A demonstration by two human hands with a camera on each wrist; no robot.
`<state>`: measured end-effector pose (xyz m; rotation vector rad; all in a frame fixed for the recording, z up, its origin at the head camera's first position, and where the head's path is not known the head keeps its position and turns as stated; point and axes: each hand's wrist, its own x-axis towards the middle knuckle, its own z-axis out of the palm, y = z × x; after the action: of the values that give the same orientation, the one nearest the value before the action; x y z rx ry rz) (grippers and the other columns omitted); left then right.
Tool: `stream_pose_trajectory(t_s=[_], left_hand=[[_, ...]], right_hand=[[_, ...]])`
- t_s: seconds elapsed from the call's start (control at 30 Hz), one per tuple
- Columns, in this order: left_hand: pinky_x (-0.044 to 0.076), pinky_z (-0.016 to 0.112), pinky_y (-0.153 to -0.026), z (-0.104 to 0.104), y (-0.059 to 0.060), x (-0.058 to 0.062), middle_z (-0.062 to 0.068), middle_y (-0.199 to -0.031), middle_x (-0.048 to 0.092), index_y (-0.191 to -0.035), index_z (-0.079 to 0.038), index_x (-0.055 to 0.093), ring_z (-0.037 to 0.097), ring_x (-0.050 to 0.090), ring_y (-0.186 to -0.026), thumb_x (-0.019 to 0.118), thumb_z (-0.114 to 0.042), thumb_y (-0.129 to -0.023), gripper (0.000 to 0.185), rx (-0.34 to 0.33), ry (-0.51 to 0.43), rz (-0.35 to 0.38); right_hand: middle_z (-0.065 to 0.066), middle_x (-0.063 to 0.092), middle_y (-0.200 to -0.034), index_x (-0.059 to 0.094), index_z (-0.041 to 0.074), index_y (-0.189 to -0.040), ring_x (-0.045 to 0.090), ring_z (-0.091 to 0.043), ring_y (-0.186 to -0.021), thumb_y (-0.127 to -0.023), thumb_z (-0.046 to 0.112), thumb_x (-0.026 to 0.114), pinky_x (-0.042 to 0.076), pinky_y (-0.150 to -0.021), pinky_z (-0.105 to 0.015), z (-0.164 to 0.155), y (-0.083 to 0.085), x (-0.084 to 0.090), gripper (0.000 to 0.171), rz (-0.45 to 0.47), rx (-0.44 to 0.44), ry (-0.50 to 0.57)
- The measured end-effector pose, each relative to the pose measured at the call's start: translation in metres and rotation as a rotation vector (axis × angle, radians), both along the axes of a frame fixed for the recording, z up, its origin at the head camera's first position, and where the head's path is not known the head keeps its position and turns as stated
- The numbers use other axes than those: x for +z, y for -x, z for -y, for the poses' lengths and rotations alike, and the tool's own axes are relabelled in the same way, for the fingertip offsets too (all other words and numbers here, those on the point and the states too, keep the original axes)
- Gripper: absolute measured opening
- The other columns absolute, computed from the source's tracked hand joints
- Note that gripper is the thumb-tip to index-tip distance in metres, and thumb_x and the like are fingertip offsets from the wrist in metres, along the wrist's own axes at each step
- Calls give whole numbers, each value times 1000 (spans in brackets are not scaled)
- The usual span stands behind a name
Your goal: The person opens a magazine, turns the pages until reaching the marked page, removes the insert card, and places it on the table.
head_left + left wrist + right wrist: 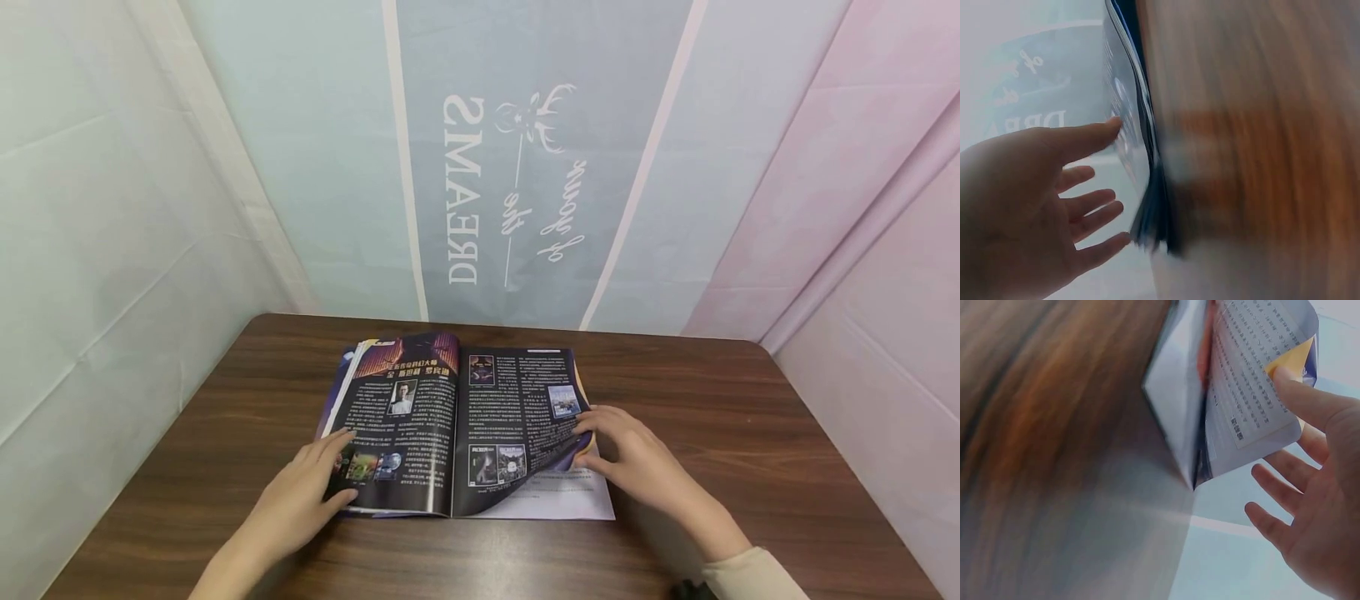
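Note:
An open magazine [417,457] with dark printed pages lies on the brown table. Along its left edge, my left hand [300,492] touches the left page with fingers fairly straight and spread; the left wrist view shows the thumb against the page edges. At the other side, my right hand [641,458] pinches the outer edge of the right page [498,417] between thumb and forefinger. That page's lower corner is lifted and curled, baring a pale page [558,500] below. In the right wrist view, the thumb presses a folded yellow corner [1294,359] while the other fingers stay apart.
The wood-grain table [225,450] extends around the magazine on both sides. A hanging cloth [517,300] with mirrored lettering stands behind it, with pale cloth walls [112,275] at the sides. A small dark object [692,590] shows at the bottom edge near the right sleeve.

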<state>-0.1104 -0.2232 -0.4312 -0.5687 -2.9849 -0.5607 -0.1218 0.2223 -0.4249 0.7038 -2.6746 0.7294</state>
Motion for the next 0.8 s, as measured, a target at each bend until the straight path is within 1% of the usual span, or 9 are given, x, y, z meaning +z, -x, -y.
stream_pose_trajectory(t_s=[0.07,0.13,0.23,0.33,0.37,0.47,0.57,0.7,0.8], left_hand=[[45,59,-100,-9,-1,1,18,-143,50,-145,-5,44,38,48,-130,79,-24,-86,71,-9,-25,-14],[48,55,-98,-20,-3,1,14,-135,57,-144,-8,46,32,54,-124,79,-23,-86,69,-21,-54,-29],[49,52,-98,-37,-5,1,8,-132,60,-143,-11,49,27,57,-121,79,-24,-85,66,-46,-81,-56],[47,50,-101,-55,-6,1,5,-136,58,-142,-14,51,25,56,-122,78,-27,-86,63,-82,-92,-68],[46,50,-102,-61,-6,1,4,-138,57,-142,-15,51,25,54,-125,78,-27,-87,62,-100,-99,-71],[46,49,-103,-79,-5,4,3,-140,56,-142,-17,51,24,53,-127,75,-31,-88,61,-155,-130,-78],[46,50,-103,-96,-5,8,2,-141,55,-143,-19,50,24,52,-128,73,-36,-90,60,-198,-171,-82],[45,52,-103,-115,-5,14,-1,-141,54,-144,-21,48,23,51,-129,71,-40,-91,61,-236,-217,-76],[46,50,-103,-127,-6,17,-1,-140,55,-144,-20,49,22,52,-128,74,-37,-89,62,-268,-253,-101]], right_hand=[[-7,67,-119,70,10,-108,56,-35,-121,-72,19,87,45,-100,-54,3,0,3,40,-2,-16,6],[-8,66,-121,70,10,-108,55,-34,-122,-74,19,87,44,-100,-54,6,1,7,40,-2,-29,9],[-10,65,-123,70,11,-108,54,-34,-123,-74,19,87,44,-100,-56,11,3,12,39,-23,-42,11],[-10,65,-124,69,13,-106,54,-33,-124,-74,18,88,44,-100,-56,17,5,17,37,-61,-46,16],[-10,65,-125,69,14,-105,54,-33,-124,-74,18,88,43,-100,-56,19,5,19,37,-78,-45,18],[-9,64,-126,69,15,-103,52,-34,-126,-73,17,88,42,-101,-56,25,7,25,36,-115,-35,31],[-7,63,-129,67,16,-101,50,-33,-128,-73,18,89,41,-103,-55,33,9,31,35,-135,-19,52],[-8,62,-131,67,15,-100,47,-33,-131,-72,18,89,38,-106,-55,43,8,41,36,-143,4,91],[-7,61,-132,67,15,-100,46,-33,-133,-72,17,90,36,-108,-56,51,7,48,37,-156,14,99]])
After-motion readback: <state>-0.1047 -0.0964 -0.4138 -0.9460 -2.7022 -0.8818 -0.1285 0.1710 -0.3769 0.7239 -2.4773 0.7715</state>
